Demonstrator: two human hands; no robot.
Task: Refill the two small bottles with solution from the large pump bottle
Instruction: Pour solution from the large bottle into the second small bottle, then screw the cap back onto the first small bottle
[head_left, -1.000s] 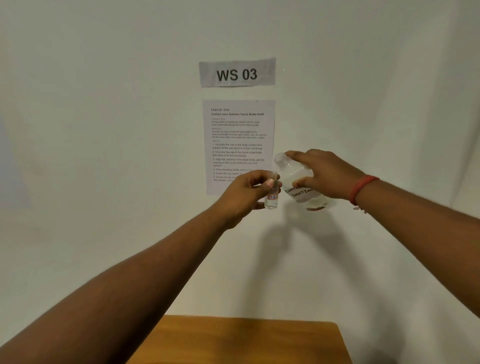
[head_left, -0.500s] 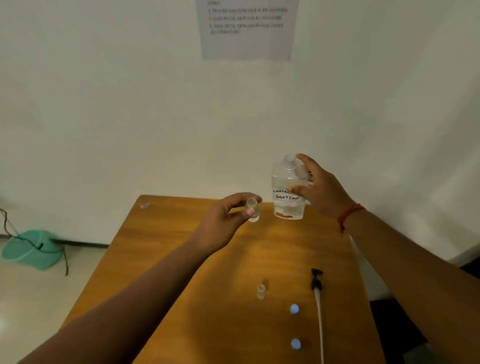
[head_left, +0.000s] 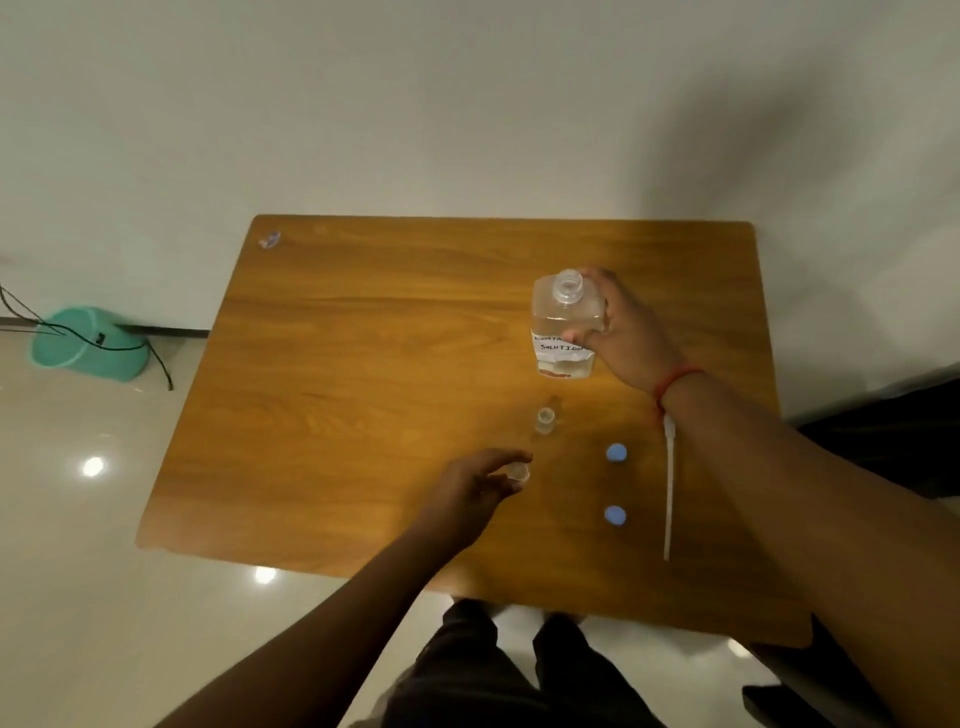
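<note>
My right hand (head_left: 626, 327) grips the large clear bottle (head_left: 563, 332), uncapped, upright, low over or on the wooden table (head_left: 363, 364); its white label reads "solution". My left hand (head_left: 472, 488) pinches one small clear bottle (head_left: 518, 472) between thumb and fingers, just above the table. The second small bottle (head_left: 544, 420) stands open on the table between the two hands. Two blue caps (head_left: 616, 452) (head_left: 615, 515) lie to the right of my left hand. The pump's white tube (head_left: 669, 488) lies along the table, its head hidden under my right forearm.
A small clear scrap (head_left: 270, 240) lies at the table's far left corner. A teal bin (head_left: 88, 343) with black cables sits on the shiny floor at left. The wall runs behind the table. My legs show below the near edge.
The view has dropped from the wall poster to the table. Both hands have come down: the large bottle went from tilted to upright, and the small bottle moved low near the table.
</note>
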